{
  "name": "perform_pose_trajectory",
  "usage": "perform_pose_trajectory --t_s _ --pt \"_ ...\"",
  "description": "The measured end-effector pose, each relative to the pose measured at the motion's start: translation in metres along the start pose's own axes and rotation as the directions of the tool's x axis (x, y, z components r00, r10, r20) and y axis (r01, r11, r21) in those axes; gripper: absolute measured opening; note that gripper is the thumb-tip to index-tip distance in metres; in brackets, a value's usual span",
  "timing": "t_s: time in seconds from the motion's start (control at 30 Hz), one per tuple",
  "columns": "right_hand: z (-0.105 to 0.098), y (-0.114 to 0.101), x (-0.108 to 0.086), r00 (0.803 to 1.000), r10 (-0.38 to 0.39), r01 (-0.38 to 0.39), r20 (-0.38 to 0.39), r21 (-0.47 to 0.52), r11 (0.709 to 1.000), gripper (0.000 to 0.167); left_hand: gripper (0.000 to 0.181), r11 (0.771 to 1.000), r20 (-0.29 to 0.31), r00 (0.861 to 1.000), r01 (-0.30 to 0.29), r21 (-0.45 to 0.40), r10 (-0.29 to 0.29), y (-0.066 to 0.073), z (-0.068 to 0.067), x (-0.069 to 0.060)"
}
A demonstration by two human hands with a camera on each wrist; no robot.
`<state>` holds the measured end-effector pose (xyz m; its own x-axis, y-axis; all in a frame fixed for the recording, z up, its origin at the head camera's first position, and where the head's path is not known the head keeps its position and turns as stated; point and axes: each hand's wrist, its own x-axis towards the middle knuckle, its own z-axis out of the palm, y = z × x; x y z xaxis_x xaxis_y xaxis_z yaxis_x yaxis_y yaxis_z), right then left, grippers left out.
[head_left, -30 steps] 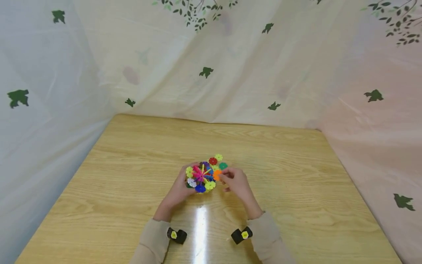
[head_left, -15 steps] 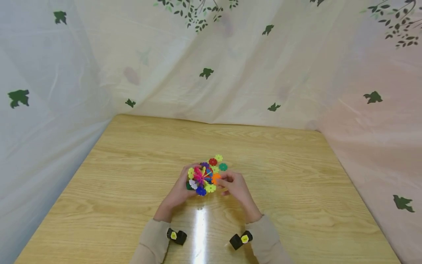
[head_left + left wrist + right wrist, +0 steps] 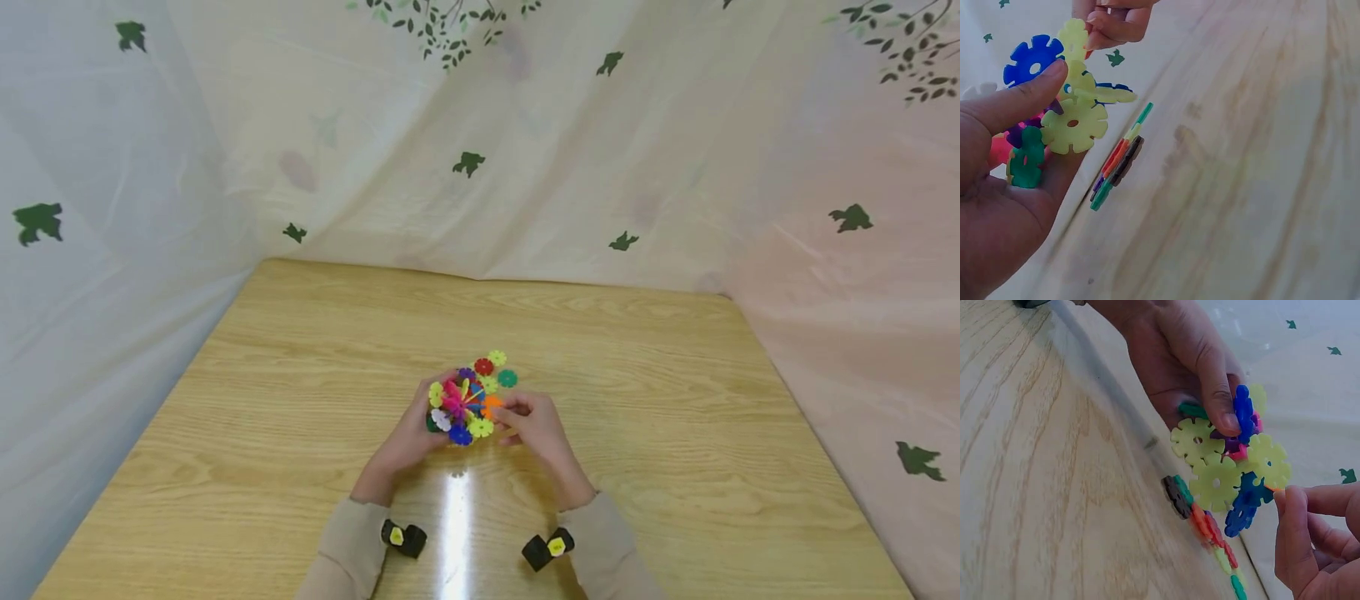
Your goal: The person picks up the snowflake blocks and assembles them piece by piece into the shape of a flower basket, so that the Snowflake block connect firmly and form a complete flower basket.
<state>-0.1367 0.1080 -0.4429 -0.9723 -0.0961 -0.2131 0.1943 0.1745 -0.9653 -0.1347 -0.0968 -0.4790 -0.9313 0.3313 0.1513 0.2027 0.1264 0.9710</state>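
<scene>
My left hand grips a ball-like build of interlocking plastic snowflake discs, with the thumb pressed near a blue disc. Pink, white, yellow, purple, blue and green discs make up the build. On its right side, the thumb and forefinger of my right hand pinch an orange snowflake disc. In the right wrist view only a thin orange edge shows at these fingertips, against a yellow disc. Whether the orange disc is slotted in, I cannot tell.
Just behind the build, several loose discs lie on the wooden table, among them a red disc, a green disc and a yellow disc. A patterned cloth hangs around the table's back and sides.
My right hand has moved slightly down with the orange disc, which now looks more tilted. The build in my left hand has shifted a little right and toward me. The loose discs stay put.
</scene>
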Motion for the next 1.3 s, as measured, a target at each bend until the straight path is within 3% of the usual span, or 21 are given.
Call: perform_pose_trajectory --t_s 0.17,0.37,0.53,0.67,0.73,0.83,0.93,1.07,1.2,1.23,1.3 --pt "0.006 -0.003 -0.006 0.995 -0.004 0.012 -0.102 0.075 0.997 0.013 0.098 0.999 -0.098 0.995 0.029 0.015 -0.027 0.000 0.002 0.003" --pt "0.015 -0.003 -0.012 0.990 0.015 0.001 -0.142 0.115 0.993 0.016 0.076 0.999 -0.204 0.979 0.000 -0.053 -0.010 0.000 0.002 0.005" --pt "0.006 0.001 -0.009 0.996 0.028 -0.023 -0.080 0.055 0.998 0.023 0.067 0.998 -0.214 0.977 -0.009 -0.055 -0.003 -0.002 0.000 0.004" --pt "-0.013 0.004 0.015 0.994 -0.007 -0.003 -0.112 -0.091 0.996 0.029 0.065 0.998 -0.197 0.980 0.022 -0.067 -0.035 -0.002 -0.004 0.004" --pt "-0.020 0.005 0.030 0.989 -0.053 0.024 -0.135 -0.212 0.977 0.025 0.065 0.997 -0.197 0.979 0.031 -0.069 -0.044 -0.002 -0.006 0.003" --pt "-0.026 0.006 0.049 0.986 -0.107 0.048 -0.125 -0.408 0.912 0.023 0.065 0.996 -0.194 0.980 0.037 -0.075 -0.051 -0.003 -0.008 0.002" --pt "-0.026 0.006 0.064 0.989 -0.138 0.080 -0.055 -0.589 0.804 0.029 0.064 0.996 -0.185 0.981 0.045 -0.080 -0.059 -0.004 -0.009 0.002" --pt "-0.022 0.006 0.075 0.987 -0.159 0.122 0.015 -0.717 0.686 0.028 0.063 0.995 -0.166 0.984 0.054 -0.082 -0.067 -0.004 -0.010 0.003" --pt "-0.020 0.003 0.075 0.991 -0.133 0.100 0.011 -0.723 0.683 0.021 0.062 0.995 -0.147 0.987 0.055 -0.081 -0.066 -0.002 -0.011 0.003" --pt "-0.021 0.003 0.074 0.992 -0.130 0.093 0.003 -0.713 0.694 0.019 0.062 0.995 -0.143 0.987 0.057 -0.087 -0.069 -0.002 -0.011 0.003" --pt "-0.022 0.001 0.069 0.993 -0.121 0.080 -0.018 -0.653 0.753 0.016 0.063 0.994 -0.140 0.987 0.062 -0.092 -0.074 -0.001 -0.012 0.002"
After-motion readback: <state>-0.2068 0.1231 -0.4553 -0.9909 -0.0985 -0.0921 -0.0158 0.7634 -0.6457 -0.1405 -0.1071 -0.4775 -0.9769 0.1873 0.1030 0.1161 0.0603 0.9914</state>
